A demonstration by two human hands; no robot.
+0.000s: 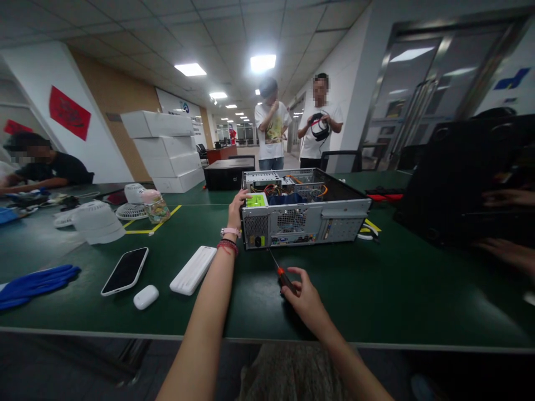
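Note:
An opened desktop computer case [307,223] lies on its side on the green table, its back panel with ports facing me. Inside it show wires, metal brackets and a power supply [256,200] with a yellow-green label at the left corner. My left hand [237,209] rests against that corner, some fingers over the top edge and others hidden. Low in front of the case, my right hand [301,295] grips a screwdriver [284,275] with a red and black handle. Its thin shaft points up toward the lower edge of the back panel; whether the tip touches, I cannot tell.
Left of me lie a white power bank [193,270], a phone [125,271], an earbud case [146,297] and blue gloves [39,284]. At right, another person's hands [507,250] are by a large black case [455,184]. Two people stand behind the table.

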